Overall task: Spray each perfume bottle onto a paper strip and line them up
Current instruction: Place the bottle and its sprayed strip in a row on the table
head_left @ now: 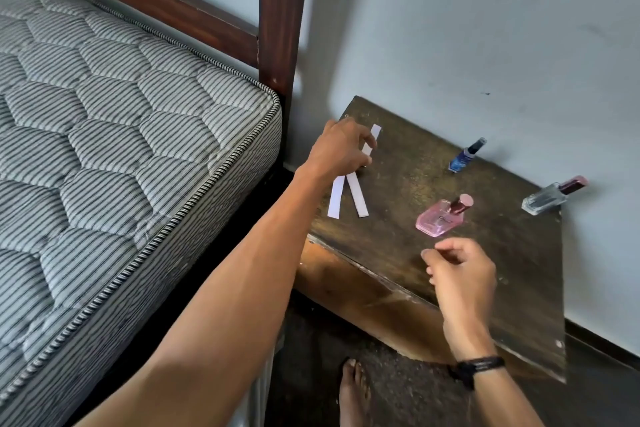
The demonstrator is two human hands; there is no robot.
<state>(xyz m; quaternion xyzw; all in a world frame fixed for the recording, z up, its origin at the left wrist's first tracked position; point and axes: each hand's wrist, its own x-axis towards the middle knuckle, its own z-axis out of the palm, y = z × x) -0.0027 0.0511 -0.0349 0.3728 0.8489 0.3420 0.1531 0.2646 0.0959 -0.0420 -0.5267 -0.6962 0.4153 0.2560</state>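
Observation:
On the dark wooden bedside table (502,253) stand three perfume bottles: a pink one (441,217) near the middle, a small blue one (465,155) at the back by the wall, and a clear one with a dark red cap (550,196) at the right. White paper strips lie at the table's left end: one strip (336,198), a second (358,196) beside it, and a third (371,139) further back. My left hand (341,149) reaches over them and pinches the far strip. My right hand (460,270) hovers below the pink bottle, fingers loosely curled, holding nothing.
A striped quilted mattress (121,149) on a dark wooden bed frame (282,28) fills the left side. A pale wall (485,28) runs directly behind the table. A bare foot (353,392) stands on the dark floor below the table's front edge.

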